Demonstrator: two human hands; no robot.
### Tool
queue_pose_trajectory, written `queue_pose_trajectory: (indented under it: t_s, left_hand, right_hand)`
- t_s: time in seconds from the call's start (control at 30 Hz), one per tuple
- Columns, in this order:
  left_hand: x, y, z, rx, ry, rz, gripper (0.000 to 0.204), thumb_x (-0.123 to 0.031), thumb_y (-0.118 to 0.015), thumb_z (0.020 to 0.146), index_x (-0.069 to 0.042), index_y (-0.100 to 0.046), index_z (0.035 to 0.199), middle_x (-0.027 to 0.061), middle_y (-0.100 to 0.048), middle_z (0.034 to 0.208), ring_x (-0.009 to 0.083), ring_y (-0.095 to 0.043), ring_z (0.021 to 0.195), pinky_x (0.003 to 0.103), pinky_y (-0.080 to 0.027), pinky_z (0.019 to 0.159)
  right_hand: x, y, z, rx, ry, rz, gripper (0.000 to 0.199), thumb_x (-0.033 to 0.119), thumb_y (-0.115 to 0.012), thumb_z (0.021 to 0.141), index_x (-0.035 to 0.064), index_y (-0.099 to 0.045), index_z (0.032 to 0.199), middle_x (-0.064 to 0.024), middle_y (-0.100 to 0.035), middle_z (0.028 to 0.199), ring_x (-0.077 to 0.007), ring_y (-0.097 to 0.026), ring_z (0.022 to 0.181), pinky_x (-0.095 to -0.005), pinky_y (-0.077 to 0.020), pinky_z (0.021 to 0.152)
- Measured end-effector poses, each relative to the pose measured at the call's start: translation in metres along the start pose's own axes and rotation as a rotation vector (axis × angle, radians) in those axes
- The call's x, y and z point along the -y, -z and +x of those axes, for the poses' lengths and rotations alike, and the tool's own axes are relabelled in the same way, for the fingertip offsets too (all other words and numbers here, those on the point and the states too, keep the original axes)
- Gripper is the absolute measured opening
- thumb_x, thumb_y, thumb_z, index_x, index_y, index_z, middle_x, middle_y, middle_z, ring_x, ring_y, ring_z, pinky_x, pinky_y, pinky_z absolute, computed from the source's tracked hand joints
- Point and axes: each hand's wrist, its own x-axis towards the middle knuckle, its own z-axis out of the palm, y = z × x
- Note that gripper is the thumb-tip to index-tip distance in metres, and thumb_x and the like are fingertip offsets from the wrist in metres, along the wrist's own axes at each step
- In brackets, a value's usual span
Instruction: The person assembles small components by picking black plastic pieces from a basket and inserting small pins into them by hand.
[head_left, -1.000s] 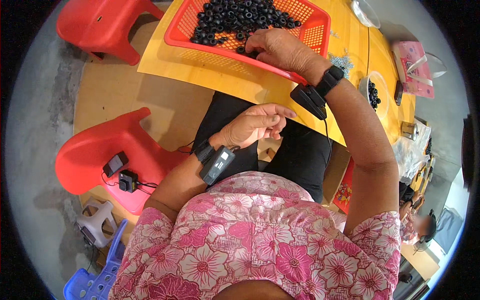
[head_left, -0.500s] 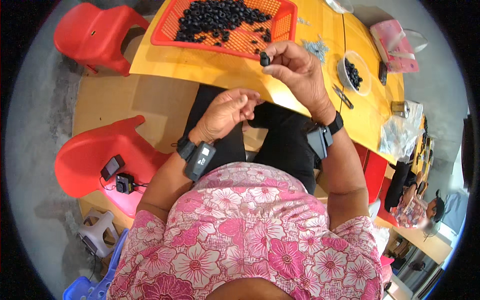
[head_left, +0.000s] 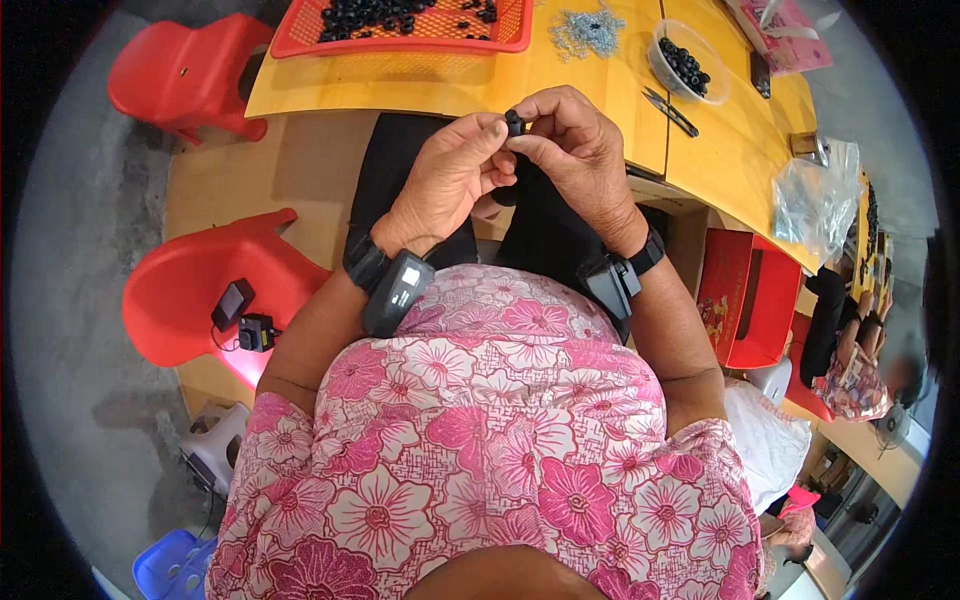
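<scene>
A small black ring-like part is held just in front of the table's near edge, over my lap. The thumb and forefinger of my right hand pinch it from the right. From the other side the thumb and fingertips of my left hand close on the same part. Its finer shape is mostly covered by the fingertips. Beyond my hands, a red-orange plastic basket holds many similar black parts.
On the yellow table lie a pile of small silvery pieces, thread snips, a clear bowl of black parts and a plastic bag. Red chairs stand at left. Another person sits far right.
My right hand has drawn the black part back from the basket toward me. My left hand has risen to meet it, and its fingertips now touch the part. The view has shifted.
</scene>
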Motion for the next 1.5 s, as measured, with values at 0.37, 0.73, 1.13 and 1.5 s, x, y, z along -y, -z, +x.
queue_pose_trajectory:
  t_s: [0.37,0.73,1.13,1.5]
  left_hand:
    - [0.005,-0.017,-0.008,0.071,0.082,-0.159,0.018,-0.016,-0.059,0.090,-0.005,-0.057,0.105,0.0011,-0.059,0.093,0.0093,-0.055,0.080,0.023,-0.047,0.070]
    - [0.012,-0.013,-0.012,0.108,0.070,-0.090,0.022,-0.012,-0.055,0.092,-0.003,-0.054,0.113,0.0038,-0.060,0.099,0.0107,-0.059,0.088,0.024,-0.049,0.080]
    - [0.010,-0.008,-0.003,0.066,0.072,-0.046,0.020,-0.006,-0.056,0.090,-0.005,-0.053,0.110,0.0008,-0.057,0.099,0.0094,-0.057,0.088,0.025,-0.049,0.083]
    - [0.039,0.042,0.006,0.085,0.215,-0.183,0.020,-0.005,-0.058,0.089,-0.005,-0.056,0.108,0.0008,-0.058,0.097,0.0108,-0.059,0.086,0.026,-0.050,0.081]
  right_hand:
    - [0.005,0.000,-0.030,-0.101,0.081,-0.121,0.021,-0.001,-0.069,0.073,0.0027,-0.063,0.093,-0.0023,-0.056,0.087,-0.0084,-0.057,0.074,-0.0209,-0.0473,0.063]
    - [0.006,0.005,-0.043,-0.109,0.123,-0.116,0.016,-0.002,-0.064,0.080,0.0026,-0.067,0.095,-0.0040,-0.063,0.083,-0.0112,-0.060,0.075,-0.0214,-0.0497,0.067]
    - [-0.024,0.026,-0.036,-0.248,-0.301,0.678,0.019,0.008,-0.050,0.092,-0.0008,-0.058,0.107,-0.0069,-0.061,0.088,-0.0115,-0.057,0.069,-0.0278,-0.0516,0.069]
    - [-0.037,0.063,0.024,-0.511,-0.470,0.538,0.014,0.012,-0.050,0.092,0.0003,-0.057,0.095,-0.0044,-0.055,0.077,-0.0109,-0.048,0.063,-0.0243,-0.0410,0.057]
